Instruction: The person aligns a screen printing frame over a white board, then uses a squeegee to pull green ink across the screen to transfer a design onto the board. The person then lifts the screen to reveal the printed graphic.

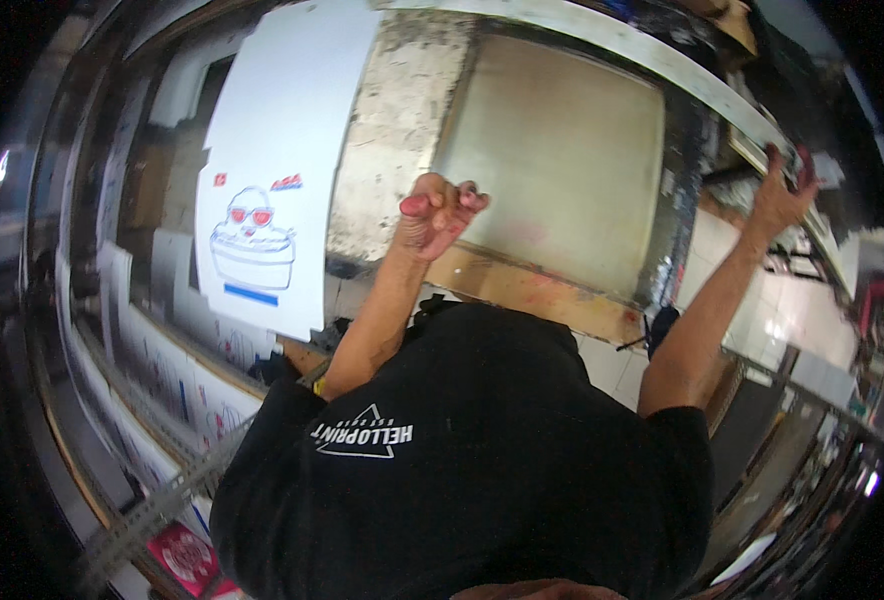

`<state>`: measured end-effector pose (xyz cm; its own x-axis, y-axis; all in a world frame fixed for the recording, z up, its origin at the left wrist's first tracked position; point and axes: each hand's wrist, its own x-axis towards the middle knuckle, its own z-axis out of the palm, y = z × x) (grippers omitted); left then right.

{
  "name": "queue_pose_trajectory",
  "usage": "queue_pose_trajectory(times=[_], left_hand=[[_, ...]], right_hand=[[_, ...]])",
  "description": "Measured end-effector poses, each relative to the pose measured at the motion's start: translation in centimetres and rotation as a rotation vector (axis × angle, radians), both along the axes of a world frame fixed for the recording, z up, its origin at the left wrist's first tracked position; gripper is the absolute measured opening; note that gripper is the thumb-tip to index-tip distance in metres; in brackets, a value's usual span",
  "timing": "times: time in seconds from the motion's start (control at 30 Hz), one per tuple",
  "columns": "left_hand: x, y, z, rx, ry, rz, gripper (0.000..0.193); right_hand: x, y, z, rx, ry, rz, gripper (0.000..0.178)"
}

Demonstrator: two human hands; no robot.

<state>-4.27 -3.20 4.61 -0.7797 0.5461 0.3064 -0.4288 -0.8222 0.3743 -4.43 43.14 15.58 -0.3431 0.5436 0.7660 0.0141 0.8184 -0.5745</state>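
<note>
My left hand is raised near the left edge of a pale, framed flat panel, fingers loosely curled and nothing visible in them. The thumb and fingertips have red stains. At the far right, my right hand is at the corner of a long off-white frame, its thumb and fingers around the edge. The frame bends across the top of the view. Left of the panel stretches a worn, paint-spotted board. Beside it lies a large white sheet, printed with a blue tub and red glasses.
Racks at the lower left hold more white printed sheets. A perforated metal bar crosses there. A wooden edge borders the panel on my side. Tiled floor shows on the right, with stacked boards below it.
</note>
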Motion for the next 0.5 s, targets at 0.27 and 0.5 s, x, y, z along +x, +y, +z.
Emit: queue_pose_trajectory(times=[0.27,0.5], left_hand=[[1.3,-0.5,4.2,0.169,0.155,-0.109,0.036],[3.9,-3.4,1.5,-0.323,-0.002,0.102,0.048]], right_hand=[[0.3,-1.8,0.9,0.039,-0.072,-0.084,0.053],[-0.2,1.1,-0.2,0.101,-0.018,-0.018,0.049]])
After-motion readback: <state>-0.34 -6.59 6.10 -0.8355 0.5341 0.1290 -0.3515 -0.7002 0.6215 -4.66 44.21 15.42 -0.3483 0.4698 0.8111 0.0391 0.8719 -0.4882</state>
